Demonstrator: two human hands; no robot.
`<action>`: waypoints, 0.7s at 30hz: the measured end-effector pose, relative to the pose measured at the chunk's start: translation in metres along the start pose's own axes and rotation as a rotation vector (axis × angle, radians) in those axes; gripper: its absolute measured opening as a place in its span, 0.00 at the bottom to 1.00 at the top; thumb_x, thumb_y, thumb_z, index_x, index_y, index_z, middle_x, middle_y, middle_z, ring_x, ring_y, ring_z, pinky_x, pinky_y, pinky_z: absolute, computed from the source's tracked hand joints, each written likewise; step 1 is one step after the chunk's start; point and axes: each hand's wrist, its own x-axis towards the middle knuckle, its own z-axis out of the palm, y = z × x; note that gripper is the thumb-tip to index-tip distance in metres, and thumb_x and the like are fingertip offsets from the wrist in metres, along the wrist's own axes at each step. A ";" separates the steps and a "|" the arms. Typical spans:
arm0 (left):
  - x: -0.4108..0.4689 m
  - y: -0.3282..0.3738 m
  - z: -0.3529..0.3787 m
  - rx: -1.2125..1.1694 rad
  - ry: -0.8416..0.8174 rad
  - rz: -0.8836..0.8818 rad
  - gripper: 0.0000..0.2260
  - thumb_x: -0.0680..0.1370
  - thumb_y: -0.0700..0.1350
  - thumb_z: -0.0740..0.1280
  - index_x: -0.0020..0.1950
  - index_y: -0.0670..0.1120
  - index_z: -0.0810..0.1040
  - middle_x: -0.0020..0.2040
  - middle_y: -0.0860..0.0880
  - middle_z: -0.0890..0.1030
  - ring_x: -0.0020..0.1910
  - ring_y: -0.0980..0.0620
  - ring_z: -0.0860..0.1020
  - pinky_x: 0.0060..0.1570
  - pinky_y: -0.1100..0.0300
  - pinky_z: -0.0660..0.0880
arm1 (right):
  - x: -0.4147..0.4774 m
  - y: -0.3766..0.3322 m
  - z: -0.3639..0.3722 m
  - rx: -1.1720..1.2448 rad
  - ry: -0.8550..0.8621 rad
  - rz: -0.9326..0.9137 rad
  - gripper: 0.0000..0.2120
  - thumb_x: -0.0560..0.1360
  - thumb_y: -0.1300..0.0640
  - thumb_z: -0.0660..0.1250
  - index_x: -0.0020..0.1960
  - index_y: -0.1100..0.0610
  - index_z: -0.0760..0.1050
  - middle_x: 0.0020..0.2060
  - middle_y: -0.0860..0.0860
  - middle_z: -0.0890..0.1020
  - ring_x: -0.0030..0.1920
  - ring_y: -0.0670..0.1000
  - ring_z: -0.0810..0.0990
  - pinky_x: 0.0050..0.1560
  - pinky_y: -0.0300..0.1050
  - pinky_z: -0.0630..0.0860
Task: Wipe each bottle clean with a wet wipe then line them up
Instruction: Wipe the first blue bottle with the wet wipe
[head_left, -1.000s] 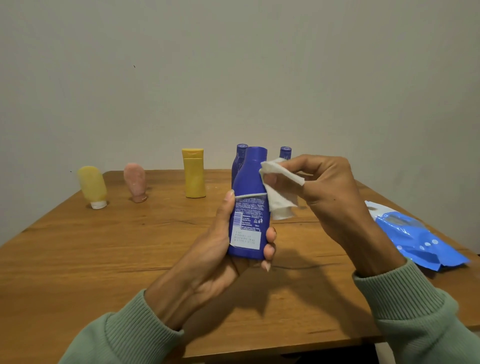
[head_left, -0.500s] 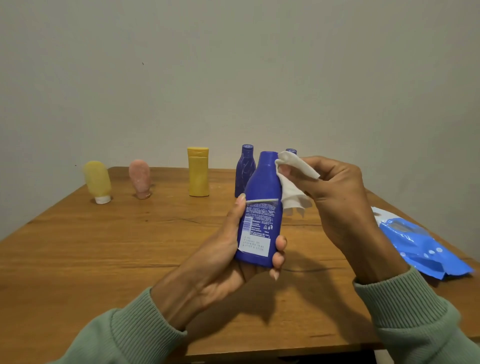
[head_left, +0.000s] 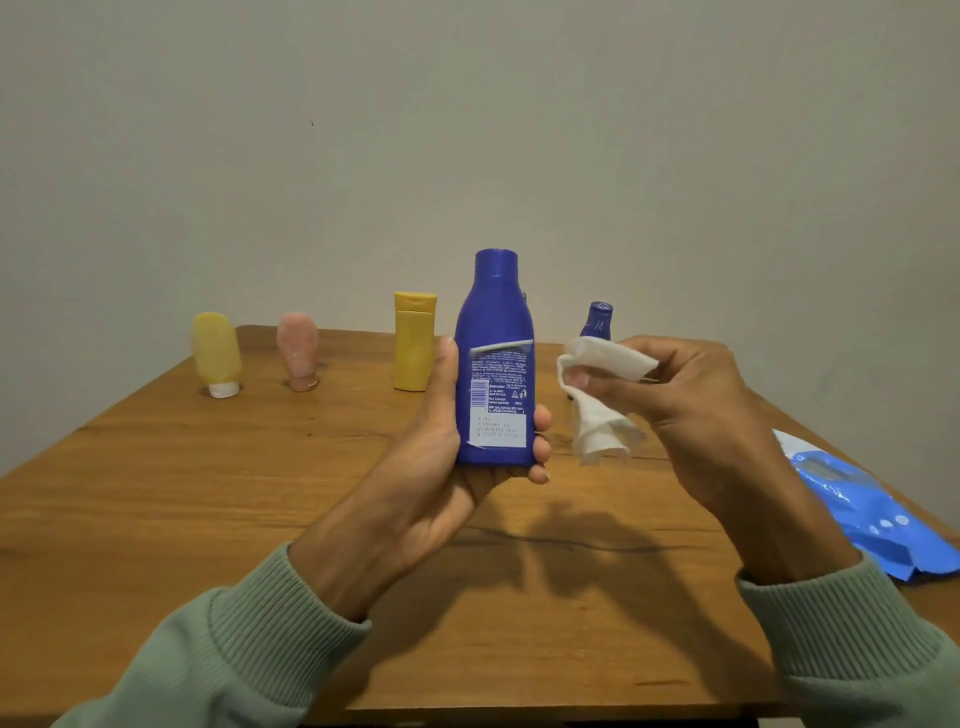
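L hand (head_left: 426, 467) round blue bottle (head_left: 493, 322); R hand (head_left: 696, 400) w/ wet wipe (head_left: 605, 366) in pinch

Wooden table (head_left: 156, 493), plain wall (head_left: 467, 130), blue packet (head_left: 857, 509)

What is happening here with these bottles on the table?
A person is cleaning bottles. The left hand grips a blue bottle upright above the wooden table. The right hand pinches a white wet wipe beside it, not touching. A yellow tube, a pink tube, a yellow bottle and a small blue bottle stand at the far edge.
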 end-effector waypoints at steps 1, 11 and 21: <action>0.001 0.001 -0.002 0.024 0.023 0.017 0.32 0.77 0.66 0.50 0.64 0.41 0.72 0.41 0.41 0.79 0.37 0.47 0.78 0.37 0.54 0.78 | 0.001 -0.001 -0.003 -0.012 0.030 -0.017 0.13 0.60 0.51 0.73 0.43 0.53 0.80 0.33 0.44 0.83 0.35 0.41 0.81 0.31 0.33 0.76; 0.000 -0.005 -0.003 0.198 0.162 0.040 0.16 0.81 0.57 0.54 0.57 0.50 0.77 0.50 0.43 0.84 0.50 0.47 0.83 0.51 0.49 0.80 | -0.015 -0.006 0.019 -0.080 -0.151 -0.116 0.08 0.63 0.55 0.75 0.42 0.55 0.82 0.39 0.46 0.84 0.41 0.45 0.83 0.36 0.34 0.77; 0.005 -0.008 -0.005 0.312 0.178 0.128 0.16 0.76 0.58 0.61 0.59 0.52 0.76 0.53 0.46 0.84 0.51 0.47 0.83 0.49 0.55 0.81 | -0.015 0.004 0.029 -0.368 -0.108 -0.300 0.13 0.67 0.57 0.75 0.43 0.41 0.77 0.42 0.36 0.80 0.47 0.37 0.79 0.42 0.27 0.75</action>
